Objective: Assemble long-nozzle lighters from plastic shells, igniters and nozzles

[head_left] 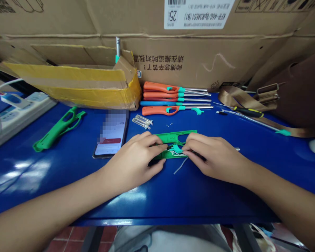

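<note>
Two halves of a green lighter shell (161, 136) lie open on the blue table, one behind the other. Inside the nearer half sit a teal trigger piece (176, 148) and thin white wires (177, 154). My left hand (143, 154) grips the shell's left end, thumb in front and fingers behind. At the right end, my right hand (212, 154) is closed in a pinch at the wires beside the trigger; its fingertips partly hide what they hold. A thin, pale loose strand (180, 166) sticks out below the right fingers. A metal tip (237, 149) shows beyond the right hand.
Behind the hands lie stacked orange and blue lighters (160, 110), clear fuel tanks (142, 121) and a phone (111, 134). Leftward are a green lighter shell (56, 131) and a power strip (13, 117). A yellow-taped box (81, 87), screwdriver (248, 112) and metal rod (262, 124) stand or lie farther back.
</note>
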{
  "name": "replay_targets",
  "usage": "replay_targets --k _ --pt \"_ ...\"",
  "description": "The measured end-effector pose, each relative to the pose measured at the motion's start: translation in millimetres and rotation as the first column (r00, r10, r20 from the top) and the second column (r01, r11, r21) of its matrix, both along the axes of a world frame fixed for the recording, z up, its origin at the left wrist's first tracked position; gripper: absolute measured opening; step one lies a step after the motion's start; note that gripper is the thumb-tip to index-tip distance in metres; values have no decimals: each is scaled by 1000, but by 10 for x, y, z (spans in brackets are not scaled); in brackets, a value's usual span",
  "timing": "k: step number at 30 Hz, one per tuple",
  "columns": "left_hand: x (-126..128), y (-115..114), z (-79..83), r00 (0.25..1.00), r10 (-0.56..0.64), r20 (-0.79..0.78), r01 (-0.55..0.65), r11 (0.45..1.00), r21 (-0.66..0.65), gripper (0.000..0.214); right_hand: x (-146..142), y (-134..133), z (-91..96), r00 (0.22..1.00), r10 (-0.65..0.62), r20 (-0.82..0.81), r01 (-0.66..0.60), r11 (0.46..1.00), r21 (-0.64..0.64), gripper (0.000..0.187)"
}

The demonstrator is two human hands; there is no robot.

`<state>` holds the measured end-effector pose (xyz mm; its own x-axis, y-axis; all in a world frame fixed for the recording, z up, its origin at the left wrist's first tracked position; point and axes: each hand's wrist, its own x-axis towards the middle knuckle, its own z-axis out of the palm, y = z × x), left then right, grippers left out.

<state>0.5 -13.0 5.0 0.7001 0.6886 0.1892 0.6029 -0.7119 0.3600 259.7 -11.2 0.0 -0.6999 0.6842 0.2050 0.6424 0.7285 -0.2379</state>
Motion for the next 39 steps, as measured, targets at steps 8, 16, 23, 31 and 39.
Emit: replay_targets --k 8,16,23,31,39 --pt "9 14 -30 1000 -27 9 26 999 23 30 9 -2 -18 1000 -12 -14 12 1000 -5 22" --pt "-8 -3 -35 1000 -25 -15 26 998 52 29 -6 11 -18 1000 3 6 -3 1000 23 25" --pt "-16 -16 -37 1000 -13 -15 14 998 63 27 7 10 -32 1000 24 -9 -24 1000 17 27" --pt "-9 -4 -49 1000 -12 4 12 998 66 26 -14 22 -14 999 43 -4 -43 999 15 26" --pt "-6 -28 -31 1000 -4 -13 5 998 66 28 -16 13 -20 999 29 -17 -29 1000 -4 24"
